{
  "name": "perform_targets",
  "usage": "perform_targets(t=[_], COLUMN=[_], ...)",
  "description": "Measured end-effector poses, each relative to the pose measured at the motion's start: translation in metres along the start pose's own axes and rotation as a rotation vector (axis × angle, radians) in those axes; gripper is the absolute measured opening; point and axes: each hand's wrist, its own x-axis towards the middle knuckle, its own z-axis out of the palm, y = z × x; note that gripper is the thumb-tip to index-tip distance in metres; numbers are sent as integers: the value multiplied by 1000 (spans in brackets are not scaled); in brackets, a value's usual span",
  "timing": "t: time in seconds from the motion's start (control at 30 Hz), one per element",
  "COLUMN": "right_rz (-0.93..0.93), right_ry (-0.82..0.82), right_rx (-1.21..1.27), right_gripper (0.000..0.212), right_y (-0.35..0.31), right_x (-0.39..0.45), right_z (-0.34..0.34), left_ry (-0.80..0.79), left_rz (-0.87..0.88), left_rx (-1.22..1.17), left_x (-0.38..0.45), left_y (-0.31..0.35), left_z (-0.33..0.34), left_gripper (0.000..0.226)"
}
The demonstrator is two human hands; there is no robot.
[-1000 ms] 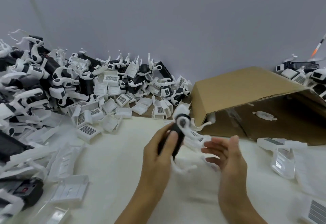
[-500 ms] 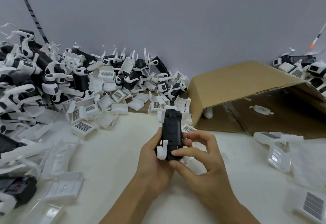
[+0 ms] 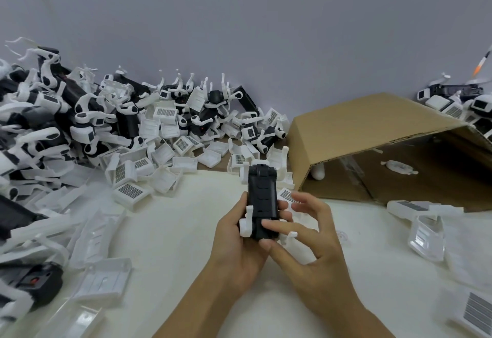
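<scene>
Currently the left hand [image 3: 239, 247] has a closed grip round the black unit [image 3: 262, 199], held lengthwise just above the counter [image 3: 173, 231]. The right hand [image 3: 311, 252] pinches its near end, forefinger across, thumb under, other fingers spread. A white clip [image 3: 246, 224] juts out at the near left corner. Risk: an off-axis squeeze likely snaps that thin clip, or levers the unit out of the left grip toward the parts pile [image 3: 106, 130].
</scene>
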Motion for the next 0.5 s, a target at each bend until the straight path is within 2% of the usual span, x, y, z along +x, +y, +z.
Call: perform_targets(t=[0.1,0.27,0.37,0.5], right_rz=[-22,-20,39,90], right_ry=[1,-15,2,-22], right_rx=[21,-11,-29,-41], right_gripper=[23,32,25,31], right_y=[-1,2,-1,-6], right_x=[0,-2,-2,0], right_z=[0,-1,0,-1], left_ry=[-31,-39,-31,4], left_rz=[-31,-14,-10,23], left_rx=[-29,-47,-84,-130], left_x=[0,2,3,4], left_y=[0,-1,0,1], left_z=[-1,-2,-4,-9], left_gripper=[59,56,57,48])
